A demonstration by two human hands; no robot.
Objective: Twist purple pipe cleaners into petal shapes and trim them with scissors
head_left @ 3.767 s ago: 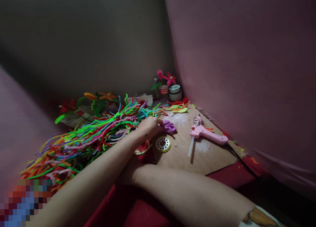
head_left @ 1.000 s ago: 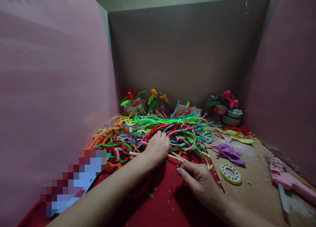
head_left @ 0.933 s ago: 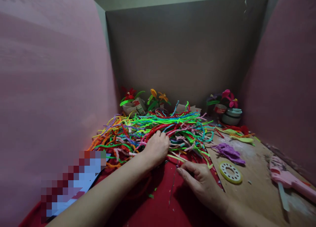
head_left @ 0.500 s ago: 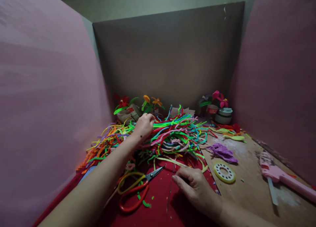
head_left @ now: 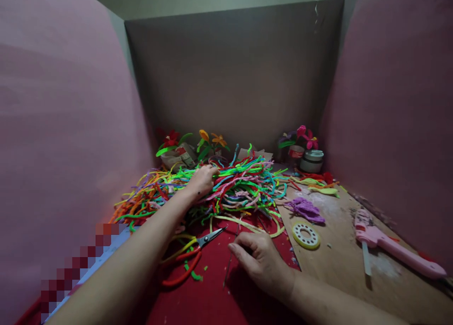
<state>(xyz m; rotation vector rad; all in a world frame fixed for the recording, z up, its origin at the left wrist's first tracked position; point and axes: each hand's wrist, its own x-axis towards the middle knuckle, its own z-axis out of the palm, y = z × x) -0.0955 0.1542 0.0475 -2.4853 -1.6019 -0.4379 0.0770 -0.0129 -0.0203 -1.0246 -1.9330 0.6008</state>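
My left hand [head_left: 202, 180] reaches into a big heap of coloured pipe cleaners [head_left: 244, 186], fingers curled and pinching strands near its far left side. My right hand [head_left: 256, 261] rests on the red cloth [head_left: 212, 299], fingers closed around a thin dark wire [head_left: 229, 263] that points down toward me. Red-and-yellow-handled scissors [head_left: 191, 254] lie on the cloth between my two arms, blades pointing right.
A wooden board [head_left: 339, 249] on the right carries a purple pipe-cleaner piece [head_left: 306, 209], a yellow-rimmed round disc [head_left: 306, 235] and a pink glue gun [head_left: 392, 247]. Pipe-cleaner flowers [head_left: 208, 143] and small jars [head_left: 311, 161] line the back. Cardboard and pink walls close in on three sides.
My left hand moved from the near edge of the heap to farther back on its left side, uncovering the scissors. My right hand stayed on the cloth with the wire.
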